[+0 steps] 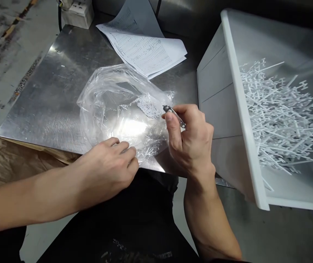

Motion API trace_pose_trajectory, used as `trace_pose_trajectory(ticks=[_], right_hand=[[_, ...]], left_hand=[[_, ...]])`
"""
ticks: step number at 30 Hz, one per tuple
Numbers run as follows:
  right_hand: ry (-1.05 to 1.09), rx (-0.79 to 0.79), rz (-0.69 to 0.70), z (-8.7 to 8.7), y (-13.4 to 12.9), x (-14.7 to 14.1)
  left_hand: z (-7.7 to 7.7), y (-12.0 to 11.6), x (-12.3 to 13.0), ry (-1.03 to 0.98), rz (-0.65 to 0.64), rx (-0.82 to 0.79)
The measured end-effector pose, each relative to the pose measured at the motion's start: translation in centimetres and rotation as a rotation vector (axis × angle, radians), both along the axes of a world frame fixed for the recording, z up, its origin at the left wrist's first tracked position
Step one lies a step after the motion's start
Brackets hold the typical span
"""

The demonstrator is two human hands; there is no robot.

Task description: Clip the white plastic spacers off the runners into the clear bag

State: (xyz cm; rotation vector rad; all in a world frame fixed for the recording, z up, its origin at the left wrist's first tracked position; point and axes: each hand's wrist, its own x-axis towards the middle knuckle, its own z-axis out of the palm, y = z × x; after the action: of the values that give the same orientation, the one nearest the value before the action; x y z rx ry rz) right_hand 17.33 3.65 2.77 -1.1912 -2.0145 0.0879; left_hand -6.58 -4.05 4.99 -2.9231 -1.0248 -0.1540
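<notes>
A clear plastic bag [96,91] lies spread and crumpled on the metal tabletop. A small heap of tiny white pieces [148,106] shows through it on its right side. My right hand [190,137] is closed around what looks like a nail clipper [175,116], thumb on one side, its tip pointing up and left above the bag's right edge. At the bag's near edge is my left hand [115,162], knuckles up and fingers curled in. Its fingertips are hidden, so whatever they pinch cannot be made out.
On the right stands a white plastic bin [234,87] with a pile of thin white branched plastic pieces [285,120]. Printed sheets [151,54] lie behind the bag on the metal table [44,106]. A power socket block [78,14] sits at the back left, brown paper [16,160] at the near left.
</notes>
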Motion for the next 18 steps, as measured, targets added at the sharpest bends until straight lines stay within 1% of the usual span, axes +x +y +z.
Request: trace_pose_trajectory(ticks=[2, 5, 7, 9, 11, 13, 15, 16, 18], right_hand=[[-0.024, -0.021, -0.047, 0.3, 0.8, -0.1], [-0.031, 0.052, -0.083, 1.3, 1.4, -0.3], [0.023, 0.109, -0.085, 1.6, 0.7, -0.3], [0.138, 0.125, -0.074, 1.3, -1.0, 0.1], [0.276, 0.058, -0.061, 0.1, -3.4, 0.8], [0.350, -0.064, -0.038, -1.2, -5.8, 1.8], [0.319, -0.187, 0.026, -2.2, -7.6, 2.6], [0.282, -0.229, 0.072, -2.4, -8.1, 2.9], [0.206, -0.263, 0.172, -2.4, -8.6, 3.2]], left_hand=[[-0.3, 0.3, 0.0, 0.022, -0.031, -0.005], [0.0, 1.6, -0.3, 0.004, -0.071, -0.060], [0.8, 2.8, -0.5, -0.033, -0.056, -0.156], [1.7, 3.8, -0.7, -0.031, -0.025, -0.281], [2.4, 4.6, -0.7, 0.020, -0.006, -0.381], [2.7, 5.0, -0.7, 0.072, -0.005, -0.421], [2.5, 5.1, -0.7, 0.092, 0.004, -0.416], [2.2, 5.2, -0.7, 0.081, 0.012, -0.404], [1.6, 5.4, -0.7, -0.005, 0.052, -0.362]])
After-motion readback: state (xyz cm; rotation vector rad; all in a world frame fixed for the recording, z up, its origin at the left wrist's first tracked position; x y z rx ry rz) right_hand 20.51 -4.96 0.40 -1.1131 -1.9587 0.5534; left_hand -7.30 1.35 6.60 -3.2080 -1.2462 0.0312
